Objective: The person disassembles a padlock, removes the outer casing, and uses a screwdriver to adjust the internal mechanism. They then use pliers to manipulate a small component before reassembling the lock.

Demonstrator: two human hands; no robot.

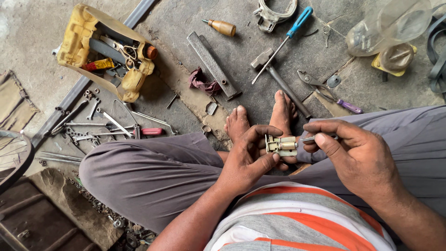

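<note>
Concrete floor (pixel 320 51), left hand (pixel 246 160) pinching small lock (pixel 281 145) (fingers curled), right hand (pixel 357 155) gripping thin tool (pixel 307 138)

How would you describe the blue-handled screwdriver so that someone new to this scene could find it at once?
Start at the person's bare feet on the grey concrete floor and look up and right. The long blue-handled screwdriver lies diagonally there, its thin steel shaft crossing a grey metal hammer. Its bright blue handle sets it apart.
</note>
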